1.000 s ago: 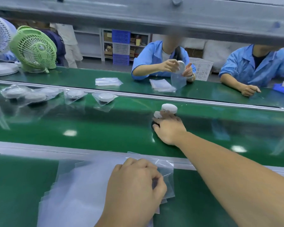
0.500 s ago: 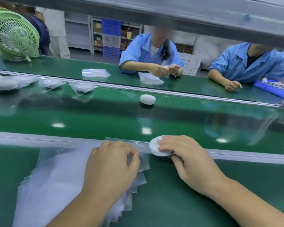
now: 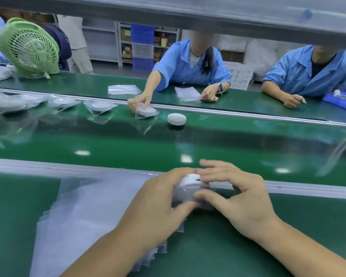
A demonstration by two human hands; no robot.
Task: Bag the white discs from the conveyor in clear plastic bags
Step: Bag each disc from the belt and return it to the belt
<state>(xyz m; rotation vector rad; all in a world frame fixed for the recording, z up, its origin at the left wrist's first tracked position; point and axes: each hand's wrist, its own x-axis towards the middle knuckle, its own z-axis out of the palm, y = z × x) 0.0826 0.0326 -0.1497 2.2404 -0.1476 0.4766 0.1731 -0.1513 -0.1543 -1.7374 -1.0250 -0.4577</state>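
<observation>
- Two hands meet in the lower centre of the frame: the left hand [image 3: 158, 200] and the right hand [image 3: 238, 200] hold one white disc [image 3: 188, 184] between them, over the near green table [image 3: 218, 252], just before the grey rail [image 3: 308, 187].
- The left hand's fingers are curled round the left side of the disc. The right hand pinches its right side, thumb below and fingers close together over the top.
- Clear film shows around the disc, but blur hides whether it is inside a bag.
- A stack of clear plastic bags [image 3: 84, 206] lies fanned on the table in the lower left, partly under the left forearm.
- On the conveyor belt [image 3: 168, 144], a second white disc [image 3: 176, 118] lies bare in the upper centre. Just left of it a worker's hand [image 3: 137, 99] touches a bagged disc [image 3: 148, 111], and more bagged discs [image 3: 101, 105] lie in a row toward the upper left.
- A green fan [image 3: 29, 47] stands in the upper left.
</observation>
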